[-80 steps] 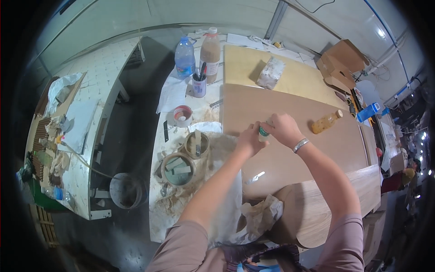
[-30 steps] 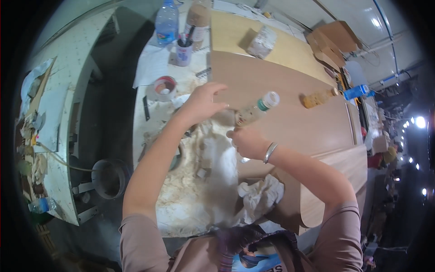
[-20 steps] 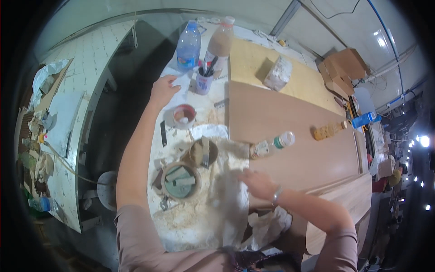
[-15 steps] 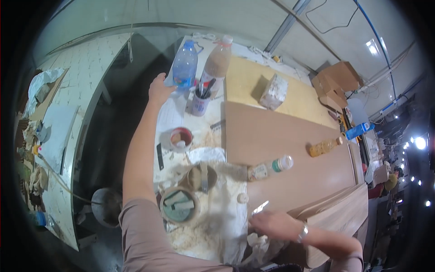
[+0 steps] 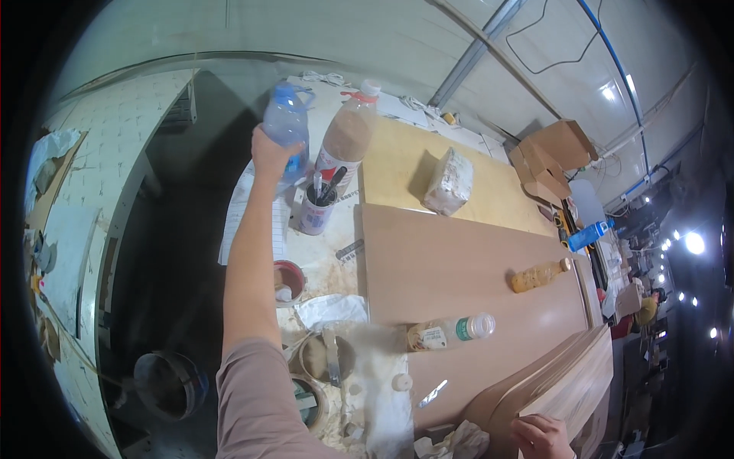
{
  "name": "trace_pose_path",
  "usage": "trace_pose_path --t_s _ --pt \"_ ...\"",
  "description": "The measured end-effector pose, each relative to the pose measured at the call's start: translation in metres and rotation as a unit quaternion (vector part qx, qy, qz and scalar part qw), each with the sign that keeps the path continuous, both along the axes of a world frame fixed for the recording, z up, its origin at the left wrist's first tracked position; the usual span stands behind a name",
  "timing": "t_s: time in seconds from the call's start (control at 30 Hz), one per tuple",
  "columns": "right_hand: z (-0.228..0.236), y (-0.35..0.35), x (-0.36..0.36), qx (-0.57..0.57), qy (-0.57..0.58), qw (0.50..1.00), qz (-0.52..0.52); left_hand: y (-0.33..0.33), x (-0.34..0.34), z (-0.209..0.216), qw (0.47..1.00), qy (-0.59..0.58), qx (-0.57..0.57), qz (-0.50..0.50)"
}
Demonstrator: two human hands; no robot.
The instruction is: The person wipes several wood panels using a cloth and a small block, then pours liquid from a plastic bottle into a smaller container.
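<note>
My left hand (image 5: 277, 155) reaches forward and is closed round the body of a blue plastic bottle (image 5: 287, 116) with a blue cap and loop handle. Just right of it stands a large clear bottle (image 5: 346, 138) with brownish contents. A cup (image 5: 313, 216) holding pens or tools is close to my left wrist. At the lower right, my right hand (image 5: 543, 437) is beside curved wood-grain sheets (image 5: 562, 382), its fingers curled together; whatever they hold, if anything, is hidden. A shiny blade-like strip (image 5: 433, 393) lies on the brown board (image 5: 459, 268).
A clear bottle with a green band (image 5: 451, 332) and a yellowish bottle (image 5: 540, 275) lie on the board. A wrapped white block (image 5: 449, 182) rests on the yellow sheet. Tubs (image 5: 325, 358) stand near my left sleeve. Farther off are an open cardboard box (image 5: 552, 157) and a blue bottle (image 5: 587, 236).
My left hand has moved from beside the blue bottle to a grip round it. My right hand has moved right and down, away from the shiny strip. The view has shifted.
</note>
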State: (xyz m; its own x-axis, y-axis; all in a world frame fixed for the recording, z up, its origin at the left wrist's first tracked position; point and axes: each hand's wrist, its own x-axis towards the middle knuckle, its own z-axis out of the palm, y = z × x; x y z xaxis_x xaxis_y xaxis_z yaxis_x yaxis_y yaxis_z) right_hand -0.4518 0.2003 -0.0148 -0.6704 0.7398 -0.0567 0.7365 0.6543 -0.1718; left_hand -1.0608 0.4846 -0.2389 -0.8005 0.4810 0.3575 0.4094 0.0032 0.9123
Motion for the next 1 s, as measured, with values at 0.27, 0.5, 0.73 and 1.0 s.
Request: trace_pose_path --t_s 0.27,0.5,0.73,1.0 --pt "0.001 -0.007 0.0 0.022 -0.012 1.0 0.003 -0.029 -0.011 0.067 0.989 -0.06 0.113 -0.074" --pt "-0.004 -0.006 0.022 0.057 -0.012 0.997 0.056 -0.131 0.031 0.152 0.976 -0.092 0.151 -0.129" --pt "0.053 0.027 -0.069 0.104 0.268 0.956 0.049 -0.257 0.141 0.191 0.936 0.118 0.142 -0.3" --pt "0.09 0.006 -0.112 0.041 0.216 0.975 0.022 -0.357 0.261 0.194 0.88 0.343 0.023 -0.327"
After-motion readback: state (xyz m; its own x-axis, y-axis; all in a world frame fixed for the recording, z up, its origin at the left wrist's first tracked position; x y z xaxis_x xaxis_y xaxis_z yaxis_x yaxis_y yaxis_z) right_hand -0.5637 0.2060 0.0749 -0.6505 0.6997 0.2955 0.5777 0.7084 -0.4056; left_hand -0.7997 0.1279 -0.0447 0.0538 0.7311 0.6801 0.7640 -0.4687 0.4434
